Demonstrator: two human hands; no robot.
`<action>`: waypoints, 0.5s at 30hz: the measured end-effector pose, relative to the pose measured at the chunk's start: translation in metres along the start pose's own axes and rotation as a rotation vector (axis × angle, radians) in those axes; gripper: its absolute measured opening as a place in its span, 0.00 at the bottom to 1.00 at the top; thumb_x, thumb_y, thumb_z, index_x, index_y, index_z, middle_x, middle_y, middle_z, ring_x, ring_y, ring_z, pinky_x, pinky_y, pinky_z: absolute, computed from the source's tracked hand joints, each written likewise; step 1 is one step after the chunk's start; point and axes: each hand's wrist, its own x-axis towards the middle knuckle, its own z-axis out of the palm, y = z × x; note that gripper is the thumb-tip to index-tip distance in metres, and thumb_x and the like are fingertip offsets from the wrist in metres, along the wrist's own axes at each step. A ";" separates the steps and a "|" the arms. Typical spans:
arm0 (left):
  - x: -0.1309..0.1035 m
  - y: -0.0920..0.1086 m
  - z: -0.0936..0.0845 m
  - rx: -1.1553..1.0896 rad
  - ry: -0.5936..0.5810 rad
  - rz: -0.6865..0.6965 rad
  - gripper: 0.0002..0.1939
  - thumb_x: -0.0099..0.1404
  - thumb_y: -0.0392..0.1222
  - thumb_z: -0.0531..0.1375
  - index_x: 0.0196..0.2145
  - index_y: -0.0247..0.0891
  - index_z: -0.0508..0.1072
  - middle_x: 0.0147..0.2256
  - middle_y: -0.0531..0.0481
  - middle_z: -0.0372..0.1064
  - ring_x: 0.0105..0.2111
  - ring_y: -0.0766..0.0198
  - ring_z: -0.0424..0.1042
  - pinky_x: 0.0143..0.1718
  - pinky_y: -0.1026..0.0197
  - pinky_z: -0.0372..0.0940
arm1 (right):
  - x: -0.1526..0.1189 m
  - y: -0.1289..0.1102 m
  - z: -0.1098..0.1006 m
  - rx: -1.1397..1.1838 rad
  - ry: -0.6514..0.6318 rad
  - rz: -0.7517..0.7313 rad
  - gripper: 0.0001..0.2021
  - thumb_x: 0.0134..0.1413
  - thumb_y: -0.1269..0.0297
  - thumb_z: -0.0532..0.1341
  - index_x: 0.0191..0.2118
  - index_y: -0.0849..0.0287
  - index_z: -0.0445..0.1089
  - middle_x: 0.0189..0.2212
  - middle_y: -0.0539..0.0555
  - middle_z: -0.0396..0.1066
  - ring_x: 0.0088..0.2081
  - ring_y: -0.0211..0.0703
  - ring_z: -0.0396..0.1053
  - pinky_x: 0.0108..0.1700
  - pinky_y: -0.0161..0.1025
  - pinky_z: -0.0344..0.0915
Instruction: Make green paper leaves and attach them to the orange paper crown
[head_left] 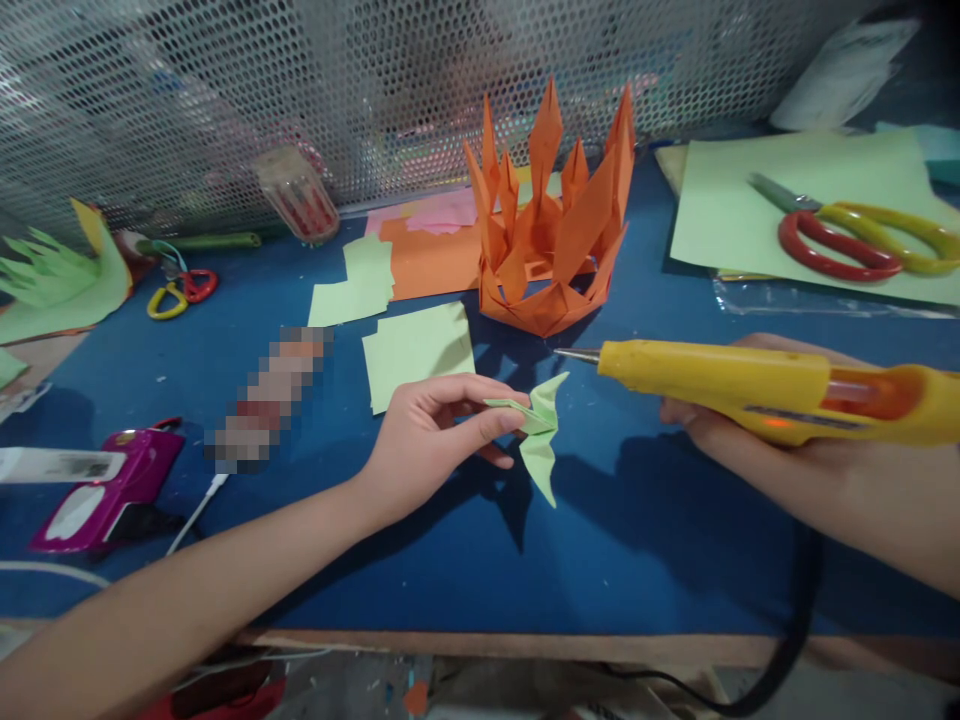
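My left hand [442, 430] pinches a folded light green paper piece [541, 440] between thumb and fingers, its two pointed wings spread to the right. My right hand [742, 450] is wrapped round a yellow glue gun [712, 385], partly hidden behind it. The gun's metal nozzle points left, above and a little right of the green piece, not touching it. An orange folded paper crown [551, 300] with tall points stands behind. Light green paper squares [420, 350] lie on the table just beyond my left hand.
On the blue table [465, 590] are scissors [840, 240] on green sheets [720, 200] at right, smaller scissors [180, 290] at left, a jar [296, 195], a purple device [112, 490] and a green paper form [60, 280]. A perforated metal screen [390, 90] rises behind. A black cable [799, 610] hangs over the front edge.
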 end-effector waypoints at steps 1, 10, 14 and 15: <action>0.000 0.001 0.000 -0.002 -0.007 -0.007 0.02 0.57 0.34 0.70 0.28 0.37 0.82 0.32 0.52 0.78 0.28 0.70 0.76 0.25 0.71 0.77 | 0.000 0.000 0.000 0.008 -0.001 0.005 0.07 0.48 0.54 0.61 0.28 0.49 0.72 0.26 0.47 0.76 0.26 0.43 0.75 0.26 0.39 0.73; -0.001 -0.002 0.001 0.029 -0.069 -0.023 0.03 0.58 0.33 0.69 0.32 0.36 0.81 0.34 0.53 0.76 0.32 0.70 0.76 0.32 0.70 0.78 | -0.002 0.004 0.001 -0.021 0.004 0.008 0.06 0.49 0.55 0.61 0.29 0.48 0.72 0.27 0.47 0.76 0.28 0.45 0.75 0.27 0.39 0.73; 0.000 -0.003 0.001 0.043 -0.042 -0.021 0.03 0.55 0.31 0.70 0.27 0.34 0.79 0.33 0.52 0.76 0.30 0.71 0.77 0.31 0.72 0.76 | -0.003 0.007 0.001 -0.034 -0.004 0.000 0.05 0.50 0.55 0.61 0.30 0.48 0.72 0.29 0.47 0.77 0.29 0.46 0.75 0.29 0.40 0.73; 0.000 -0.003 0.001 0.050 -0.035 -0.021 0.03 0.55 0.31 0.70 0.27 0.34 0.79 0.32 0.51 0.76 0.29 0.71 0.76 0.31 0.72 0.76 | -0.003 0.007 0.001 -0.032 -0.004 -0.006 0.05 0.50 0.55 0.62 0.30 0.48 0.72 0.29 0.47 0.77 0.30 0.46 0.75 0.29 0.40 0.72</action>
